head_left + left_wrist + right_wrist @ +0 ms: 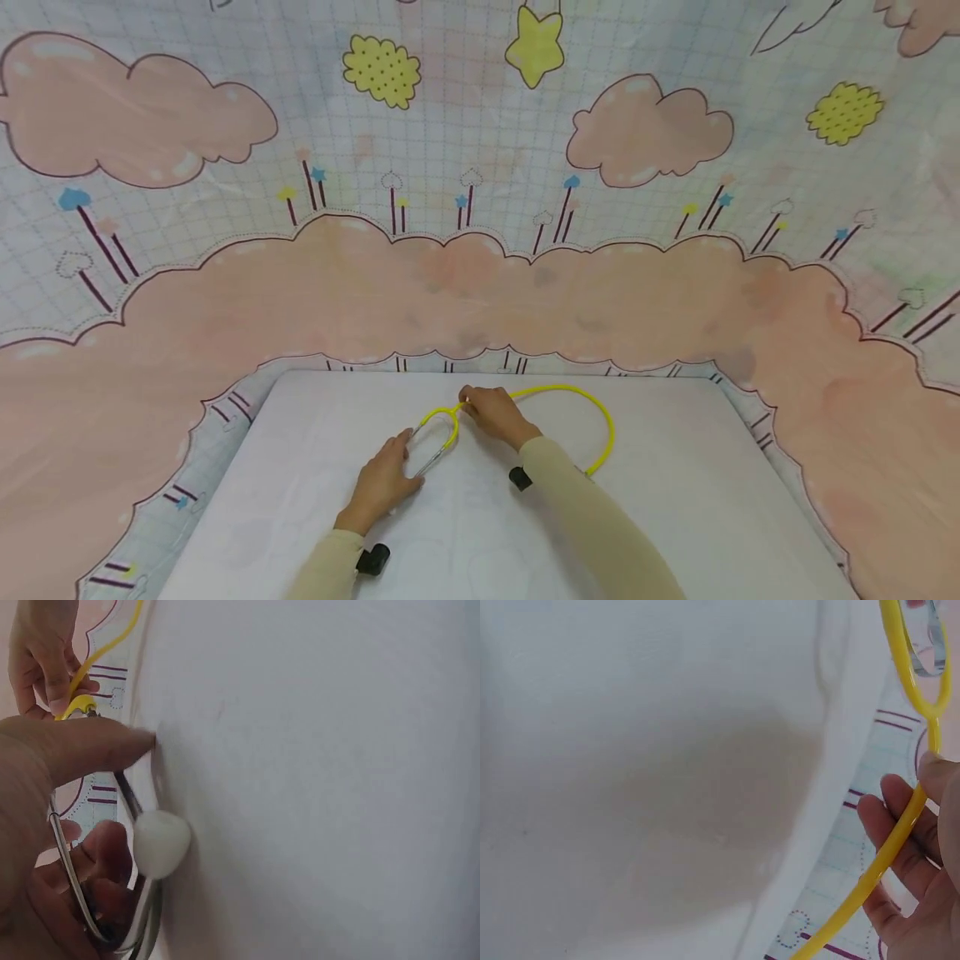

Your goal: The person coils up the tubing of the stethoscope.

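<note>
Left hand (381,485) and right hand (497,414) hold yellow stethoscope (558,387)

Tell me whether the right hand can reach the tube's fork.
Likely yes: the right hand pinches the tube just beside the fork, and nothing appears to stand between them.

Beneath the grip lies a white tabletop (720,533), its far edge just beyond. Past that edge and down both sides of the grip spreads a printed cloth (360,287) – a broad peach band with scalloped dark outlines, then a pale dashed grid. Farther beyond the grip, a large peach cloud (135,121) is printed to its left and a smaller cloud (648,133) to its right – between them sit a yellow star (535,47) and a dotted yellow patch (382,72)
</note>
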{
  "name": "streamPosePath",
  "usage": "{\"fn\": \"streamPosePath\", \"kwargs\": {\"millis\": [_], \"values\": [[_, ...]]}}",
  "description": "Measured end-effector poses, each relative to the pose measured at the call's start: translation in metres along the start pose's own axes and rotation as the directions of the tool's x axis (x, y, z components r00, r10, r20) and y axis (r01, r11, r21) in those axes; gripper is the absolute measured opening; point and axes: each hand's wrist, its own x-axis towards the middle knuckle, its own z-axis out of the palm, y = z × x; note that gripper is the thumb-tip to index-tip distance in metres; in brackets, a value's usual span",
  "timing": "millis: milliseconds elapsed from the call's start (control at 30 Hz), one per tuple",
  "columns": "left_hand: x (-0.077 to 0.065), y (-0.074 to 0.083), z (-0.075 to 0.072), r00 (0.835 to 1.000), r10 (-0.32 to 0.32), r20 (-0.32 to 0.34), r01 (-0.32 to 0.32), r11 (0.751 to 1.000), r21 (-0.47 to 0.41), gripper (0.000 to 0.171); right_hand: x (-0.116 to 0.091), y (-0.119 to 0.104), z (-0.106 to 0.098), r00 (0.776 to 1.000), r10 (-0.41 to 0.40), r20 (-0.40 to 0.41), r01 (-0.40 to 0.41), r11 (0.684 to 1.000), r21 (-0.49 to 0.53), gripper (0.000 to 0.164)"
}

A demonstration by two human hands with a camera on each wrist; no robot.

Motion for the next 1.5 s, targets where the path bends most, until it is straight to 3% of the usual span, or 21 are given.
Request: {"fn": "streamPosePath", "kwargs": {"millis": [233, 367, 567, 700, 833, 967, 1100, 1267, 1500], "values": [[0.000, 0.000, 0.002, 1.000, 0.012, -0.021, -0.014, 0.995, -0.102, 0.032, -0.001, 0.000, -0.007, 0.999, 0.004, -0.034, -0.004, 1.000, 0.006, 0.016], [0.001, 0.001, 0.001, 1.000, 0.018, -0.005, -0.019, 0.981, -0.191, 0.028, -0.004, -0.002, -0.017, 0.998, -0.019, -0.066, 0.020, 1.000, 0.019, 0.017], [0.001, 0.007, -0.004, 0.994, 0.039, 0.099, 0.002, 0.924, -0.382, 0.033, -0.014, 0.000, -0.031, 0.997, 0.009, -0.077, 0.000, 0.993, 0.121, 0.020], [0.000, 0.013, -0.009, 0.996, 0.052, 0.077, -0.023, 0.938, -0.347, 0.040, -0.021, 0.005, -0.035, 0.997, 0.033, -0.073, -0.020, 0.984, 0.176, 0.020], [-0.001, 0.021, -0.015, 0.994, 0.109, -0.011, -0.108, 0.960, -0.259, 0.053, -0.026, 0.010, -0.041, 0.994, 0.020, -0.112, 0.003, 0.979, 0.205, 0.019], [-0.002, 0.031, -0.024, 0.979, 0.182, -0.097, -0.193, 0.974, -0.121, 0.059, -0.029, 0.012, -0.050, 0.990, 0.007, -0.139, 0.024, 0.976, 0.217, 0.018], [-0.001, 0.037, -0.028, 0.958, 0.239, -0.159, -0.246, 0.969, -0.026, 0.059, -0.032, 0.014, -0.057, 0.988, 0.017, -0.150, 0.018, 0.974, 0.226, 0.021], [0.004, 0.040, -0.031, 0.950, 0.244, -0.193, -0.268, 0.958, -0.105, 0.058, -0.036, 0.021, -0.061, 0.985, 0.051, -0.167, -0.007, 0.968, 0.252, 0.028], [0.008, 0.046, -0.037, 0.965, 0.200, -0.171, -0.240, 0.936, -0.258, 0.061, -0.045, 0.034, -0.062, 0.982, 0.081, -0.173, -0.029, 0.959, 0.282, 0.035]]}}
